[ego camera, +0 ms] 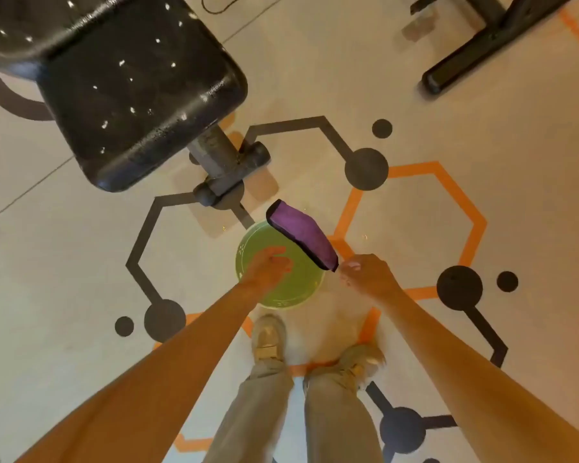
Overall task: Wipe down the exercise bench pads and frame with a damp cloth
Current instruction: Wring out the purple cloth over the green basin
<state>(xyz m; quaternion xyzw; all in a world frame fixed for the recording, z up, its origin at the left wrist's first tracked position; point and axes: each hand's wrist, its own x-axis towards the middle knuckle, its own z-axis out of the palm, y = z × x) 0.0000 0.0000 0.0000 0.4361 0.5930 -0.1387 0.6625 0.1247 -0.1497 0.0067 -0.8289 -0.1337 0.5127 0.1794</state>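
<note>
A black padded exercise bench (pixel 137 95) fills the upper left, its pad speckled with bright spots. Its grey frame post and foot bar (pixel 221 168) show below the pad's near end. A purple cloth with a dark edge (pixel 301 235) hangs out stiffly above the floor, pinched at one corner by my right hand (pixel 365 275). My left hand (pixel 268 265) hovers with spread fingers over a green round basin (pixel 301 292) on the floor, holding nothing.
My two feet in beige shoes (pixel 269 339) stand just behind the basin. The floor carries black and orange hexagon markings. Another black equipment frame (pixel 472 45) stands at the upper right. A thin cable (pixel 221 5) lies at the top.
</note>
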